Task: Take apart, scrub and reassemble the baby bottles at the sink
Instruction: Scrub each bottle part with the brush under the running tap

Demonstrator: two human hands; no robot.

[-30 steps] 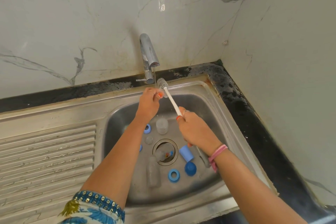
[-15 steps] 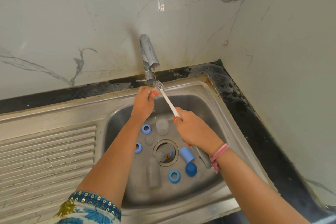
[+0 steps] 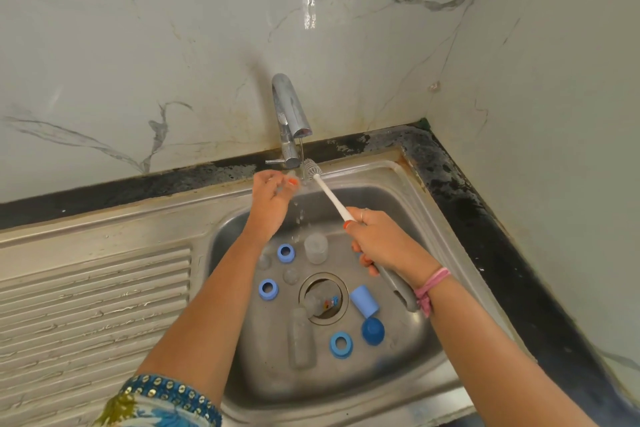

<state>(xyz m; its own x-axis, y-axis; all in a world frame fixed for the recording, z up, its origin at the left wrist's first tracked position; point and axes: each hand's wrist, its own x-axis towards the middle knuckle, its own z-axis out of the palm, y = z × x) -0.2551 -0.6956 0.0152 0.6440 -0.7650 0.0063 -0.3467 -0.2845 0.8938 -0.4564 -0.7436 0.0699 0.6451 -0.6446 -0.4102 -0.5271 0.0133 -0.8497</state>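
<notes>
Under the thin water stream from the tap (image 3: 289, 114), my left hand (image 3: 272, 204) pinches a small clear piece (image 3: 293, 176), too blurred to name. Its fingers are curled. My right hand (image 3: 381, 243) grips the bottle brush (image 3: 332, 198) by its grey handle, and the bristle head sits in the stream just right of the clear piece. In the sink basin (image 3: 398, 204) lie a clear bottle (image 3: 301, 336), a second clear bottle over the drain (image 3: 313, 303), a clear cup-shaped part (image 3: 316, 248), three blue rings (image 3: 285, 252) (image 3: 268, 289) (image 3: 341, 344), a light-blue cap (image 3: 363, 300) and a dark-blue dome (image 3: 373, 330).
Two small clear teats (image 3: 291, 276) (image 3: 264, 262) lie left of the drain (image 3: 323, 298). A ribbed steel drainboard (image 3: 93, 305) stretches to the left. Black counter edging (image 3: 485, 225) and marble-pattern walls close in the back and right.
Both hands rose toward the tap. The brush head went into the stream beside my left hand's fingers and now sits slightly to their right.
</notes>
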